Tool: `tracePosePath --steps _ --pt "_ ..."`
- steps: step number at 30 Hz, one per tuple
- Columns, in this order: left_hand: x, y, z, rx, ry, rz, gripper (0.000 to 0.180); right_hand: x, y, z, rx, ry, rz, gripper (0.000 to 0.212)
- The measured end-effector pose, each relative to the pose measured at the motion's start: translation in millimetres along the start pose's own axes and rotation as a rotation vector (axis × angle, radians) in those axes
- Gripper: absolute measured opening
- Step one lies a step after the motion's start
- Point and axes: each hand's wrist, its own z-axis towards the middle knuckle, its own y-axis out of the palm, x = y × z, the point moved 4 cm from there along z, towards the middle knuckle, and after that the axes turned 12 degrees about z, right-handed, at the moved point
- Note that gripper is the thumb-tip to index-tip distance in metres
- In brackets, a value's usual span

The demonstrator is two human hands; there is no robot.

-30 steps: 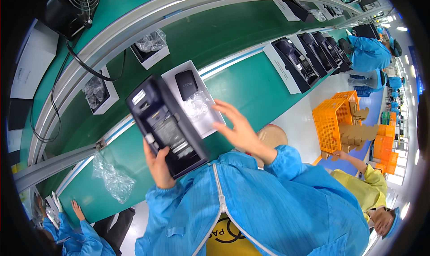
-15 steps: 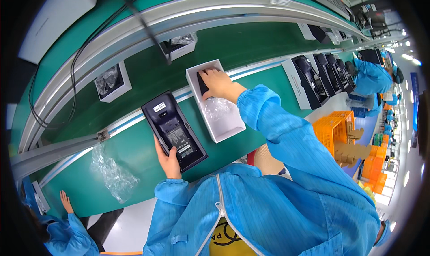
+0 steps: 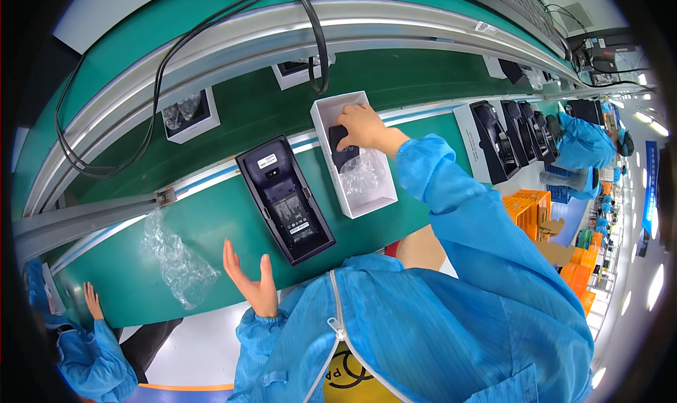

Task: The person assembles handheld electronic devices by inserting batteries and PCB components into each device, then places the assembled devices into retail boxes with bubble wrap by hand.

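Observation:
My left hand [image 3: 252, 284] is open, thumb and fingers spread, just off the near left side of a black tray [image 3: 321, 251]. In that tray lies a dark handheld device [image 3: 285, 202] with white labels, its back up. To the right, a white open box [image 3: 374, 207] rests slantwise on the green bench. My right hand [image 3: 367, 129] reaches into its far end, closed with thumb and fingers on a small black box [image 3: 337, 136]. Crumpled clear plastic wrap [image 3: 360, 176] lies in the white box below that hand. The tips of some right fingers are hidden.
A clear plastic bag [image 3: 173, 262] lies at left, with a co-worker's hand [image 3: 92, 301] beyond it. White boxes [image 3: 194, 131] sit on the far green strip behind a metal rail [image 3: 240, 33]. Black cable [image 3: 321, 57] hangs over it. Several device boxes [image 3: 486, 138] stand at right.
My left hand has let go of the black tray and drawn back toward me, fingers spreading. My right hand stays in the white box; more of the black box shows under it. The view has shifted.

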Motion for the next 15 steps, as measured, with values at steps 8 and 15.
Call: tracePosePath --steps 8,15 --pt "90 46 -11 -0.466 0.067 -0.496 0.074 13 -95 -88 0.305 0.116 1.114 0.036" --pt "174 82 7 -0.306 0.139 -1.096 0.110 -112 -16 -194 0.129 0.235 2.429 0.035"
